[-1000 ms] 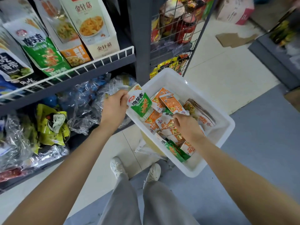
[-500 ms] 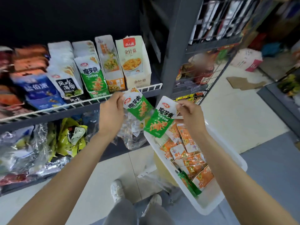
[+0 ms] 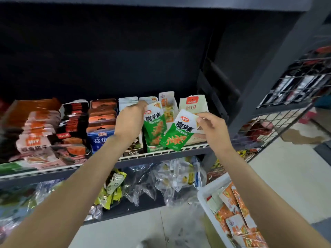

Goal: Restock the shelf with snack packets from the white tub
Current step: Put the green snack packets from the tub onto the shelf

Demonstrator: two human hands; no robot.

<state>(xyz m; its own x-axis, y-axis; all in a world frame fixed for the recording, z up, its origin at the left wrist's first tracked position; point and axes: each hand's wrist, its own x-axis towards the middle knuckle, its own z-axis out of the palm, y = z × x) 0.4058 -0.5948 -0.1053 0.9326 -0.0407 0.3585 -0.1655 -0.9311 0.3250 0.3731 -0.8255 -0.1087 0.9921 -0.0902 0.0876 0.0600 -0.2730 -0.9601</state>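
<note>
Both grips are loaded: left hand [image 3: 129, 120] pinches one green konjac snack packet [image 3: 155, 123] at its display box on the shelf [image 3: 161, 154], right hand [image 3: 212, 130] pinches a second green packet [image 3: 179, 132] just right of it. Down right of the right grip, the white tub [image 3: 204, 196] holds orange packets [image 3: 236, 210].

Your left hand [image 3: 129, 122] is holding one packet [image 3: 155, 126] over the open box [image 3: 153, 148] on the shelf [image 3: 161, 155], and your right hand [image 3: 212, 130] is holding a second packet [image 3: 179, 133] just to its right. The tub [image 3: 204, 194] is sitting lower right, below the shelf, with more packets [image 3: 238, 213] lying in it.
</note>
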